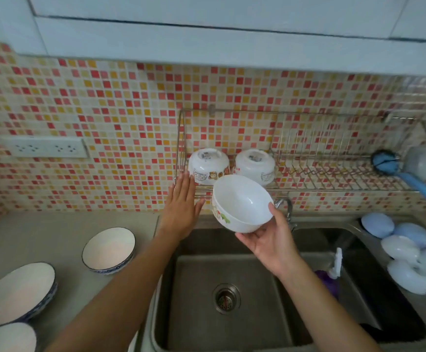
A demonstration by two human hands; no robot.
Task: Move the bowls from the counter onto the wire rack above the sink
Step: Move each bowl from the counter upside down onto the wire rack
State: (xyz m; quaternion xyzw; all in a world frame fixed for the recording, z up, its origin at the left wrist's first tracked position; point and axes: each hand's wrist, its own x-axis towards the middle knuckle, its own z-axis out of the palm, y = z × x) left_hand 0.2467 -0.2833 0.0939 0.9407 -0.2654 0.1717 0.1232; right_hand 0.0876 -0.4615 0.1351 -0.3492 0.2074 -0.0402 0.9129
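Observation:
My right hand (270, 240) holds a white cartoon-printed bowl (241, 203) from below, tilted, just under the front edge of the wire rack (333, 174). Two matching white bowls, one on the left (206, 165) and one beside it (255, 165), stand upside down on the rack's left end. My left hand (181, 207) is flat and empty, fingers up, near the rack's left corner beside the left bowl. On the counter (62, 240) at left stand blue-rimmed bowls: one near the sink (108, 250), a larger one (16, 293) and one at the frame's bottom edge (6, 337).
A steel sink (232, 288) with a drain lies below the rack, a tap (286, 207) behind it. A blue-handled brush (410, 177) and a plastic container (425, 162) sit on the rack's right end. Pale round lids (407, 250) lie right of the sink. A wall socket (46, 148) is at left.

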